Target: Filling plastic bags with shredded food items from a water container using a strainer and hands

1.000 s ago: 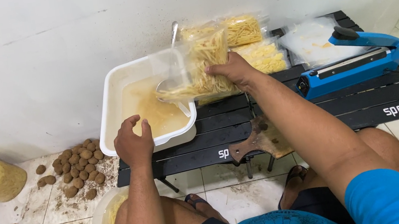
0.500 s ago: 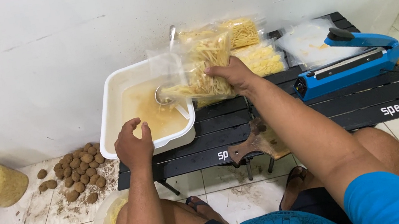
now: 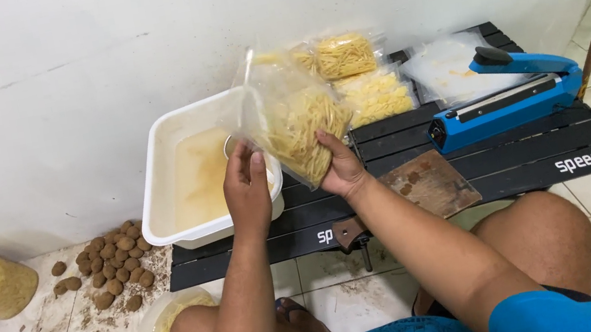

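Left hand (image 3: 246,187) fingers gripped the clear bag's (image 3: 293,122) left edge, over the white tub (image 3: 176,175). Right hand (image 3: 341,170) fingers cupped the bag from below, yellow strips inside. Sealed bags (image 3: 357,78) and blue sealer (image 3: 507,100) sat right of fingers on the table (image 3: 475,175).

Blue short-sleeved shirt (image 3: 556,314), bare forearms
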